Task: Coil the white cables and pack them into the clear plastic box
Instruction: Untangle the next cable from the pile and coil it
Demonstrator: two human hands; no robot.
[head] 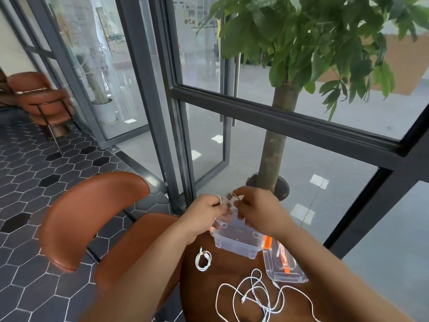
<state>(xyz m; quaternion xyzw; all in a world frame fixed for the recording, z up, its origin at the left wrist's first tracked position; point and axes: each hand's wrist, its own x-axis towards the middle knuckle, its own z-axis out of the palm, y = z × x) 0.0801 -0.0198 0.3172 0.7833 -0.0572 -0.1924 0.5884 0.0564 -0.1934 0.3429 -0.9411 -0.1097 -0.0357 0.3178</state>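
Observation:
Both hands are raised above the clear plastic box, which stands open on the brown round table. My left hand and my right hand both pinch a white cable held between them, its plug end showing at the top. A small coiled white cable lies on the table left of the box. A loose tangle of white cables sprawls near the table's front edge.
The box's clear lid with orange latches lies right of the box. A brown chair stands at the table's left. A potted tree and a glass wall with dark frames stand behind the table.

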